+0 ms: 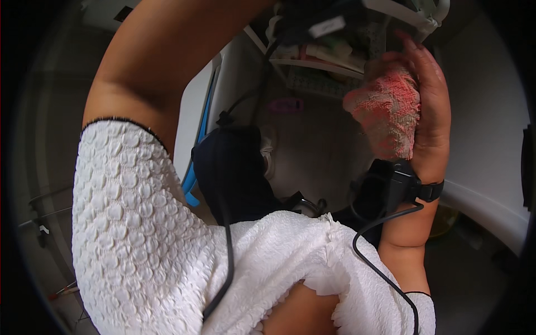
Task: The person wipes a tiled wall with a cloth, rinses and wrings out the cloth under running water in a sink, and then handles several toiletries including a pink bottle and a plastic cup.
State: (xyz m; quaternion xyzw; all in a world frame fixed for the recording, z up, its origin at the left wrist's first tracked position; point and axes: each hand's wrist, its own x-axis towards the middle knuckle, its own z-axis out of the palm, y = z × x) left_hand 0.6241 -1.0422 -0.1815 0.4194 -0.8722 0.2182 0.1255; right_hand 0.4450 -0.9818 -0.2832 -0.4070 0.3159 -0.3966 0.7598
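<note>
At the upper right, my right hand (431, 90) holds a bunched red and beige terry cloth (393, 113) against its palm and fingers. The fingertips are blurred and partly in shadow. A black device (404, 182) is strapped to that wrist, with a cable running from it. My left arm reaches up across the top left and leaves the picture, so my left hand is out of view. Near the top centre, a dark blurred object bears a white label (326, 27).
A white shelf rack (318, 65) holding several items stands ahead. A pink object (285, 105) lies on the dark floor below it. A white curved panel (485, 125) rises at right. At left is a white surface with a blue edge (190, 180). A cable hangs before my legs.
</note>
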